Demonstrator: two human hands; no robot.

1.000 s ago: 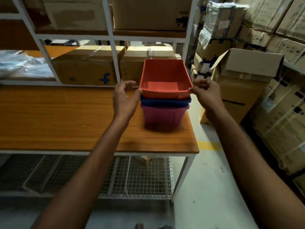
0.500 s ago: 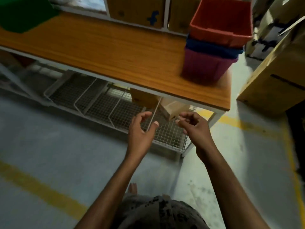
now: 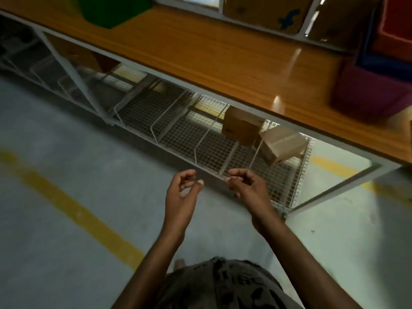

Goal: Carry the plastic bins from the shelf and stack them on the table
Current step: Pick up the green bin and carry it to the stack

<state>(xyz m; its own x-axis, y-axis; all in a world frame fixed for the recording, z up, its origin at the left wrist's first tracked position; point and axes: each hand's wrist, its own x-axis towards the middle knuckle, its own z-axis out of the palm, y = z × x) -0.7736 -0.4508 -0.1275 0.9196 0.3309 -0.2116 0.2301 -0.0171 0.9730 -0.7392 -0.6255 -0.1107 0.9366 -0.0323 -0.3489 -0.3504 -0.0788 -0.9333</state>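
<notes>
A stack of plastic bins stands on the wooden table (image 3: 200, 50) at the far right edge of view: a magenta bin (image 3: 370, 94) at the bottom, a blue bin (image 3: 385, 65) nested in it, a red bin (image 3: 396, 30) on top. A green bin (image 3: 111, 10) sits at the top left of the table, cut off by the frame. My left hand (image 3: 182, 195) and my right hand (image 3: 247, 188) hang in front of me over the floor, well below and left of the stack. Both are empty with fingers loosely curled apart.
Under the table runs a white wire-mesh rack (image 3: 200, 134) holding two small cardboard boxes (image 3: 263, 134). Cardboard boxes (image 3: 267, 12) stand behind the table. The grey concrete floor (image 3: 66, 219) carries a yellow line (image 3: 73, 210).
My hands let go of the red bin on the stack and dropped away from the table. My view swung down and left, so the stack slid to the right edge.
</notes>
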